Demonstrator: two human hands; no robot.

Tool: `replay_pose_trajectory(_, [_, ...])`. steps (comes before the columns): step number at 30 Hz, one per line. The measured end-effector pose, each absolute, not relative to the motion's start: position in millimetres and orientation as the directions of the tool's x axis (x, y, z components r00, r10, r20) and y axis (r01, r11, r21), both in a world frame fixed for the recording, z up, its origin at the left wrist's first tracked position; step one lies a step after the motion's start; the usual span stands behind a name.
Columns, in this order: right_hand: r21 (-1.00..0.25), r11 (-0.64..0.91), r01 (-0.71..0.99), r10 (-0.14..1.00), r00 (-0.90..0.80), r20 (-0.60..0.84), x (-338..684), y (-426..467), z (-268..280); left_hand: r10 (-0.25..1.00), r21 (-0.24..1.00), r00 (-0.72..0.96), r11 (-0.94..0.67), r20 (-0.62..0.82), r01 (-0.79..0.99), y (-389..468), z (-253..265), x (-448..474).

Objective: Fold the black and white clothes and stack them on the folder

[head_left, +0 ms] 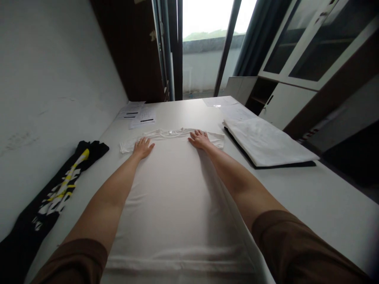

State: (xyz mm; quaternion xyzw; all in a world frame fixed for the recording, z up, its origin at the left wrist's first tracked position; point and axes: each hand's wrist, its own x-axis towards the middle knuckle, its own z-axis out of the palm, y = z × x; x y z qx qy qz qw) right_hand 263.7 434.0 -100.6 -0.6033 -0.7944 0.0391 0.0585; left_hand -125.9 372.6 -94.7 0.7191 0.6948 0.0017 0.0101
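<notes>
A white T-shirt (177, 189) lies spread on the white table, its neckline at the far end and its hem toward me. Near the left shoulder of the shirt, my left hand (143, 148) rests flat with the fingers apart. My right hand (199, 139) lies flat by the right shoulder, fingers spread and pointing away from me. Both arms reach forward over the fabric. Small creases show around the collar and sleeves, and some folds run across the lower part.
Left, against the wall, lies a black garment (59, 189) with yellow and white print. A folded white cloth (266, 140) sits on a black layer (284, 165) at the right. Printed papers (143, 117) lie at the far left, with more sheets (237, 110) at the far right.
</notes>
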Motion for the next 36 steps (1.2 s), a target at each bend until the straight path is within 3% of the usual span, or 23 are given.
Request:
replay_pose_trajectory(7, [-0.190, 0.239, 0.952, 0.969, -0.220, 0.116, 317.0, 441.0, -94.8, 1.000, -0.005, 0.019, -0.019, -0.009, 1.000, 364.7, -81.4, -106.4])
replay_pose_trajectory(14, [-0.250, 0.145, 0.957, 0.946, -0.060, 0.320, 378.2, 422.2, -78.4, 0.930, -0.020, 0.365, -0.365, 0.035, 0.931, 291.5, -67.9, 1.8])
replay_pose_trajectory(17, [-0.288, 0.059, 0.956, 0.946, 0.038, 0.321, 393.3, 406.0, -76.7, 0.765, 0.074, 0.643, -0.643, 0.034, 0.762, 229.8, -56.8, 57.2])
replay_pose_trajectory(21, [-0.349, 0.083, 0.934, 0.958, 0.022, 0.286, 401.7, 385.1, -84.7, 0.482, 0.179, 0.876, -0.860, -0.025, 0.478, 140.0, -43.4, 117.0])
replay_pose_trajectory(27, [-0.349, 0.085, 0.933, 0.960, 0.017, 0.279, 407.7, 378.1, -89.6, 0.373, 0.164, 0.928, -0.915, 0.000, 0.368, 66.0, -28.2, 160.0])
replay_pose_trajectory(36, [-0.365, 0.061, 0.929, 0.959, 0.048, 0.281, 404.0, 384.3, -83.0, 0.306, 0.041, 0.948, -0.952, 0.087, 0.304, 51.3, -26.8, 171.4])
